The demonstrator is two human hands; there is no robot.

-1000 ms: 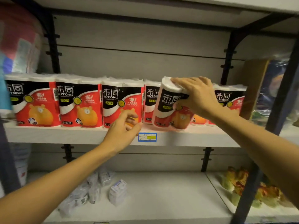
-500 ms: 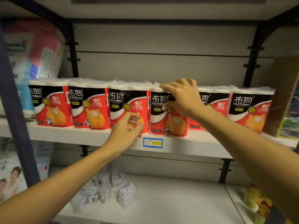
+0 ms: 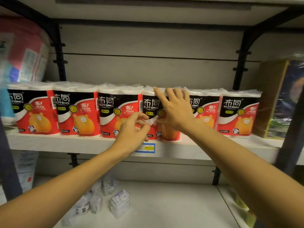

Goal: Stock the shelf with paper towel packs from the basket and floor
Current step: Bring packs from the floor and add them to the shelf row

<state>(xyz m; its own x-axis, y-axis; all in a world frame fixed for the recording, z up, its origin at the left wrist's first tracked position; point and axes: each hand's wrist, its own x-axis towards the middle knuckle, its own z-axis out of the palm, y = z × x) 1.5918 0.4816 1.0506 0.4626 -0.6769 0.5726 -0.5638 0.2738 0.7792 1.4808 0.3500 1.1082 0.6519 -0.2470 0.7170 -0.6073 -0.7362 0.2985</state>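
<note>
fifth pack [image 3: 204,111]: left part behind right hand [image 3: 174,111] | price label [image 3: 145,148]: unreadable

Single head-worn view, close, level and straight-on toward the shelf [image 3: 197,150], both forearms reaching in from below.

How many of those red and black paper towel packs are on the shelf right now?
6, side by side along the shelf: far left, second, third, fourth under the right hand, fifth, far right. More may hide behind.

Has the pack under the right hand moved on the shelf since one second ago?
Yes. That pack was tilted, apart from the row; now it stands upright in line, just above the blue price tag, right hand flat on it.
</note>
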